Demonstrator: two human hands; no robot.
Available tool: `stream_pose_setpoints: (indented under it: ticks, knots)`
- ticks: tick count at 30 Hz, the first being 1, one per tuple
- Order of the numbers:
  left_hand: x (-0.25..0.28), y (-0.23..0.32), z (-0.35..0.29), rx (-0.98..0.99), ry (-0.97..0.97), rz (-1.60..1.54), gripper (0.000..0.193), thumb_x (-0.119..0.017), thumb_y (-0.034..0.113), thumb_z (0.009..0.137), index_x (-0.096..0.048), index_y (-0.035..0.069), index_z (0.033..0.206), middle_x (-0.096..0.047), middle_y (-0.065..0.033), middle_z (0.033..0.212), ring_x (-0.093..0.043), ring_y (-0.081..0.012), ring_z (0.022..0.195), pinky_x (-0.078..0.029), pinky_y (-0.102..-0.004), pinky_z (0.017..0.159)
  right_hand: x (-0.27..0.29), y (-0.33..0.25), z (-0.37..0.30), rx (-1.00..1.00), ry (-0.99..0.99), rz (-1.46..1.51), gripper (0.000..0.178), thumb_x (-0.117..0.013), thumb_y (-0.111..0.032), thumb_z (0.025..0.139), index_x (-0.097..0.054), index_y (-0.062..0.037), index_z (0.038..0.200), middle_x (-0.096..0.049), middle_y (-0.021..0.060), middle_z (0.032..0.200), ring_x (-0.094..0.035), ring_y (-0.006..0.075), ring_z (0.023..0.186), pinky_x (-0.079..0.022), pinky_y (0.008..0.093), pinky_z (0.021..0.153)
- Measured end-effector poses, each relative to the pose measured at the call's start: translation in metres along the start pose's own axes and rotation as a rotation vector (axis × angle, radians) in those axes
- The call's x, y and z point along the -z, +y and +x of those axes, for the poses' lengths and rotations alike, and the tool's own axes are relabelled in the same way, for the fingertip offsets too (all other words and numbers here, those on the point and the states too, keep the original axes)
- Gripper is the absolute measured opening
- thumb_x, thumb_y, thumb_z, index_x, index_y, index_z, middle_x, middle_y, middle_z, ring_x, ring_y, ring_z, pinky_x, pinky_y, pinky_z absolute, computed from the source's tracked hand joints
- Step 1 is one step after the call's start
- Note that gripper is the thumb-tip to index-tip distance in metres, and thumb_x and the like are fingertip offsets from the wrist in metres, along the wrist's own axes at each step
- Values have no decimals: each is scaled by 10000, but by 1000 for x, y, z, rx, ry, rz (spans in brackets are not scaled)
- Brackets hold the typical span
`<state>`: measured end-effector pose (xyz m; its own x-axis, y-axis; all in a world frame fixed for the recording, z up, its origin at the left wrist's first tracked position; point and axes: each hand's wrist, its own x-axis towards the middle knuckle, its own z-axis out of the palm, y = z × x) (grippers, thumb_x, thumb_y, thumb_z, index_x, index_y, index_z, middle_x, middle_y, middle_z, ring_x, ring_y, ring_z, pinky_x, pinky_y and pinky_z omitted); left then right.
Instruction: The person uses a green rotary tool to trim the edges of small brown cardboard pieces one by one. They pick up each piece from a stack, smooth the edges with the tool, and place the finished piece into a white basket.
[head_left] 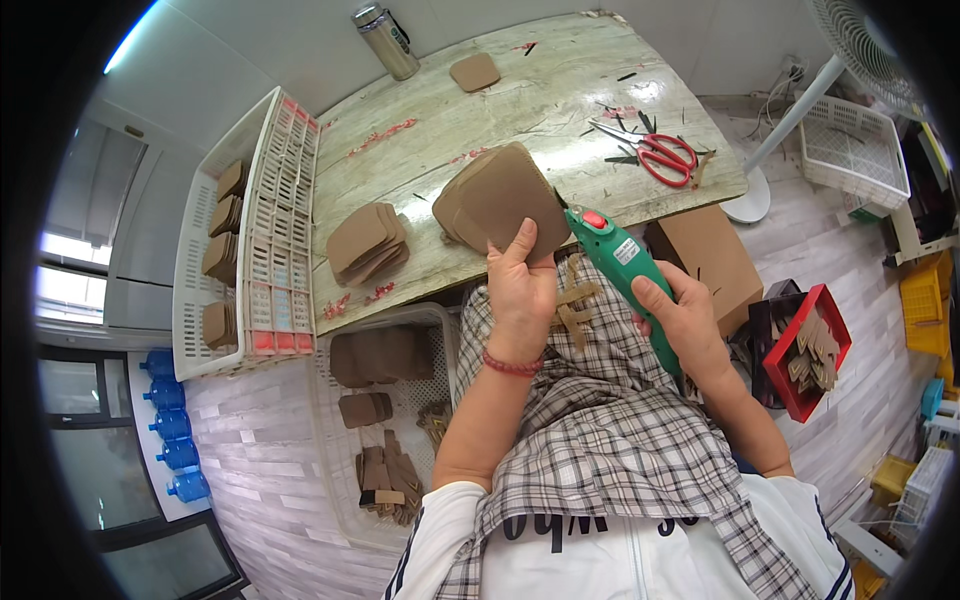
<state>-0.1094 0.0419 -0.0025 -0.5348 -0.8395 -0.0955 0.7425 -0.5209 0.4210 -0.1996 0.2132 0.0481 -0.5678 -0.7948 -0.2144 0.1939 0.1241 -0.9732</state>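
My left hand (pixel 520 290) grips a thick stack of brown shaped cardboard pieces (pixel 497 198) by its near edge, holding it just above the table's front edge. My right hand (pixel 680 315) is closed around a green electric hand tool (pixel 625 270) with a red button; its tip touches the stack's right side. A checked cloth (pixel 610 430) covers my lap, with a few brown offcuts (pixel 575 305) lying on it.
A worn table (pixel 560 90) holds another brown stack (pixel 365 243), a single piece (pixel 475 72), red scissors (pixel 660 155) and a steel flask (pixel 386 40). White crates (pixel 250 240) with more pieces stand left and below. A cardboard box (pixel 710 255), a red bin (pixel 810 350) and a fan stand (pixel 790 110) are right.
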Motion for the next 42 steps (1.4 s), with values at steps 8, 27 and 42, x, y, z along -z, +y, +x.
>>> stream_pose_setpoints:
  ticks: [8, 27, 42]
  knots:
    - [9, -14, -13, 105, -47, 15, 397, -584, -62, 893, -513, 64, 1263, -588, -81, 1237, -565, -233, 1162, -464, -398, 1030, 2, -3, 7, 41, 46, 28, 351, -661, -315, 915, -634, 11, 1046, -565, 3, 700, -515, 53, 581, -428, 210, 525]
    - [46, 57, -8, 362, -206, 587, 445, -610, -110, 817, -580, 18, 1243, -666, -86, 1119, -655, -168, 996, -548, -299, 857, 56, -15, -11, -117, -195, -106, 349, -637, -301, 920, -596, 16, 1061, -567, 27, 728, -535, 75, 602, -427, 221, 521]
    - [49, 65, -31, 542, -193, 822, 533, -670, -85, 778, -525, -31, 1289, -653, -97, 1150, -639, -173, 1022, -517, -313, 897, 36, -2, -21, -64, -135, -277, 381, -702, -293, 868, -634, 11, 1088, -591, 7, 747, -528, 59, 623, -439, 229, 557]
